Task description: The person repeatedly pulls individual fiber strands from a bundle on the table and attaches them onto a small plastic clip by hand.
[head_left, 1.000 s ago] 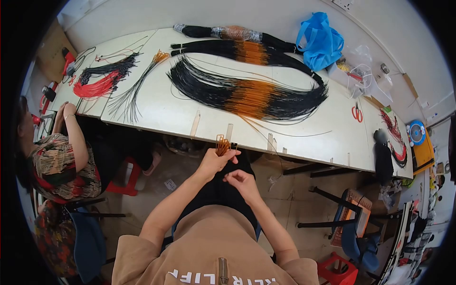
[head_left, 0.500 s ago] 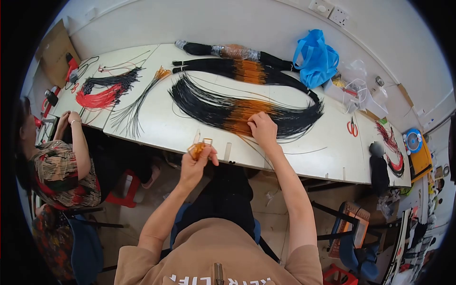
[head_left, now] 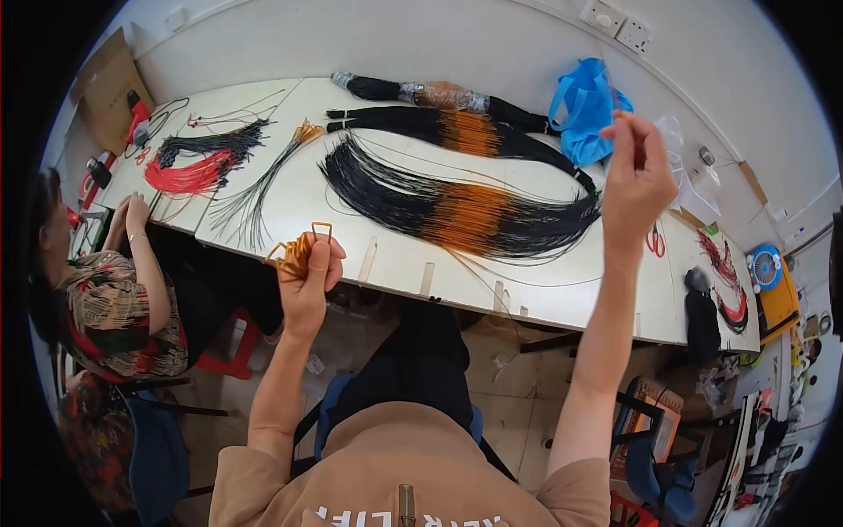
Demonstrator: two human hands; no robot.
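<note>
Several orange loops (head_left: 295, 256) are in left hand (head_left: 306, 294), at near edge of table (head_left: 571, 303), fingers closed around them. Good grip is firm below bends, without crushing, so loops do not cross. Right hand (head_left: 641, 184) is raised at right, fingertips drawn together; cannot tell if wire is inside. Loops point far and left; bundle's long axis seems slanting far-left to near-right.

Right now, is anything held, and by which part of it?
The left hand grips a bunch of orange loops by its lower part, tops jutting out. Whether the raised right hand pinches anything cannot be told.
</note>
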